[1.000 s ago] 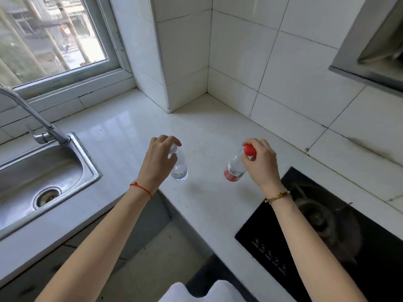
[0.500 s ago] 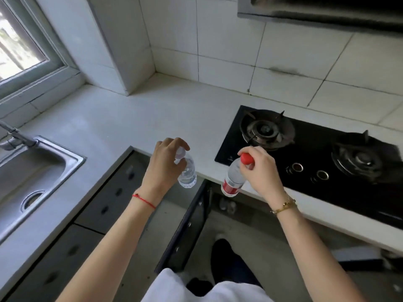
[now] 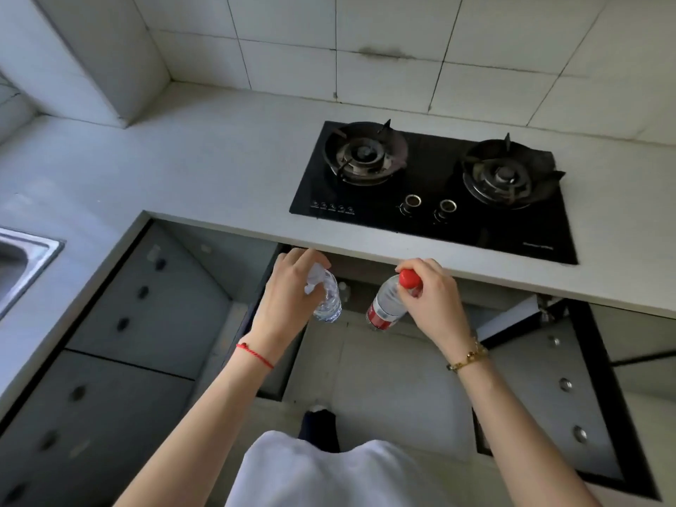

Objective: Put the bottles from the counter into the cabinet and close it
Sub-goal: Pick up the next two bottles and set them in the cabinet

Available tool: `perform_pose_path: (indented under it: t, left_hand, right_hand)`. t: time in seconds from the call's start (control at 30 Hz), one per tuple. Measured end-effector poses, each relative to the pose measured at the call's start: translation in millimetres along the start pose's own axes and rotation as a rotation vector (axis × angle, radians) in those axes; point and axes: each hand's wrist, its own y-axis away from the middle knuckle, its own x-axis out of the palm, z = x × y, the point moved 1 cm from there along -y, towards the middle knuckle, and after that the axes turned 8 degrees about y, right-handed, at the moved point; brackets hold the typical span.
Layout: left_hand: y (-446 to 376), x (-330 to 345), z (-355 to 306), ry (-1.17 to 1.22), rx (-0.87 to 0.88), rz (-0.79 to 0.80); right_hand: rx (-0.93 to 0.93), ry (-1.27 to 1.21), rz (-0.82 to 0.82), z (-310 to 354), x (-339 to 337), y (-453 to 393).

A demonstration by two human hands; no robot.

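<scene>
Clear plastic bottles (image 3: 329,300), one with a glossy red cap (image 3: 409,278); glossy black glass hob (image 3: 435,192), matt pale stone counter (image 3: 205,170), brushed steel sink (image 3: 25,254), glazed tiles (image 3: 387,27)

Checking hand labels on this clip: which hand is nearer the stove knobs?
Right. The right hand, holding the red-capped bottle, sits just below the stove knobs; the left hand, with the clear bottle, is farther left.
</scene>
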Motion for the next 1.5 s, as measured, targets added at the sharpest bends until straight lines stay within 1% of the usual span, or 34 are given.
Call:
perform_pose_path:
  t: [0.2,0.4,0.53,0.7,0.83,0.9,1.0,1.1,1.2,1.3,1.5]
  left_hand:
    - [13.6,64.4,-4.5,0.038,-0.025,-0.032]
    - [8.4,139.6,36.0,0.039,-0.058,0.04]
    - [-5.5,200.7,85.9,0.037,-0.102,0.069]
    - [-30.7,286.2,170.2,-0.015,-0.074,0.116]
    - [-53.7,354.7,243.7,-0.088,-0.031,0.171]
    - [-66.2,387.2,278.5,-0.099,-0.047,0.194]
    - [-85.1,432.1,325.5,-0.066,-0.09,0.181]
    - [-105.8,470.8,366.3,-0.064,-0.091,0.181]
    - [-125.1,502.2,405.4,-0.073,-0.08,0.176]
    - [-140.5,524.3,432.6,-0.109,-0.106,0.182]
    - [-165.3,545.9,456.9,-0.112,-0.137,0.177]
  right_hand:
    - [0.059,0.03,0.041,-58.2,3.8,20.3]
    - [0.092,0.047,0.079,-113.2,55.0,16.1]
    - [0.143,0.036,0.115,-158.3,112.9,2.1]
    - [0.174,0.037,0.159,-223.9,209.7,-20.5]
    - [0.158,0.051,0.149,-276.5,297.5,-35.6]
    - [0.151,0.054,0.141,-301.3,338.4,-43.8]
    - [0.15,0.046,0.131,-335.8,394.6,-58.0]
    - [0.147,0.044,0.114,-368.6,441.9,-73.9]
    - [0.138,0.053,0.09,-396.0,483.2,-90.7]
    - [0.152,0.076,0.093,-415.2,513.3,-106.7]
    - [0.17,0.095,0.081,-436.0,538.6,-127.6]
